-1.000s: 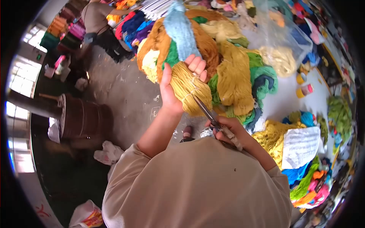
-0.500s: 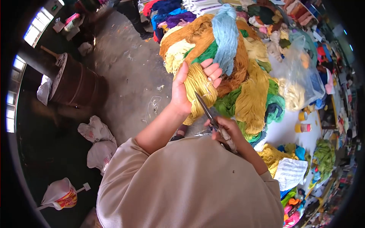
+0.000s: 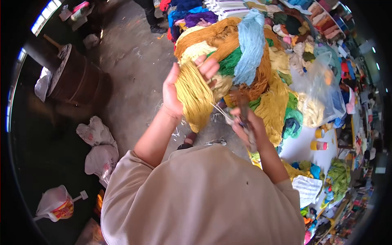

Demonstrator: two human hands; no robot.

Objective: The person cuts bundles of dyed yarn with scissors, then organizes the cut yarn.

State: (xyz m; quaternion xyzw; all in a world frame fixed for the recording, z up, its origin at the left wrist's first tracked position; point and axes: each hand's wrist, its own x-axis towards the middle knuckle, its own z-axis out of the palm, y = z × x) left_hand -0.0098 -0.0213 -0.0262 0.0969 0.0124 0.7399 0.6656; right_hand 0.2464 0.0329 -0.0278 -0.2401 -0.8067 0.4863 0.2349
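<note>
Cradling yellow skein [image 3: 193, 94] in left hand [image 3: 172, 92], spread open, above floor [image 3: 134, 69] beside piled yarn [image 3: 222, 36] on worktop [image 3: 296, 146]. Clasping blurred scissors [image 3: 243, 109] in right hand [image 3: 254, 127]; cannot tell exact grip on white strings [image 3: 223, 112] stretched between it and skein.

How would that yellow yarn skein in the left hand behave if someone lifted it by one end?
The yellow yarn skein would likely flop rather than stay stiff: its thin strands curve and bunch in the left hand. It is probably light for its size, since that one hand seems to carry it. Strands might splay, as they lie loosely alongside each other.
</note>
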